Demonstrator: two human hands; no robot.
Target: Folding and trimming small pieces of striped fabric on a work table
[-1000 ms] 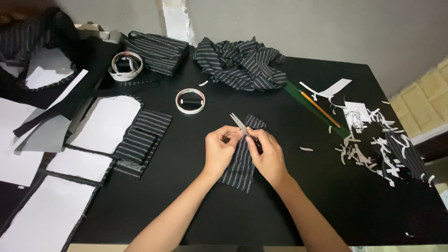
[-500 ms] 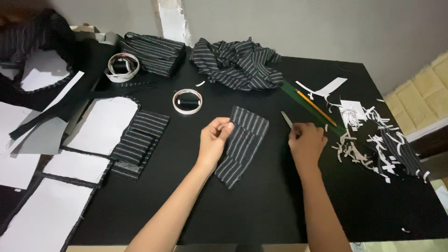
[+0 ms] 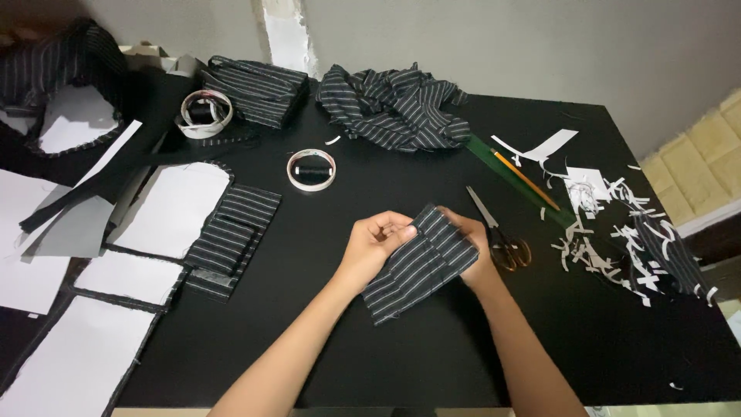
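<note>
Lying on the black table [image 3: 432, 162], just left of the scissors [image 3: 500, 235], a striped fabric piece [image 3: 421, 264] is pinched at its upper edge by the left hand [image 3: 374, 243] and right hand [image 3: 472, 251], fingers closed

Soft, even indoor light falls from above, a little stronger toward 12 o'clock, where the grey wall [image 3: 478, 46] reads brighter. The black desk [image 3: 401, 363] soaks up most of it and shows only a faint sheen, no hard glare. Shadows are weak and diffuse. White paper pieces [image 3: 166, 205] at 9 o'clock come close to blown out. Focus is fair throughout, with slight softness and wide-angle bending toward the corners.
</note>
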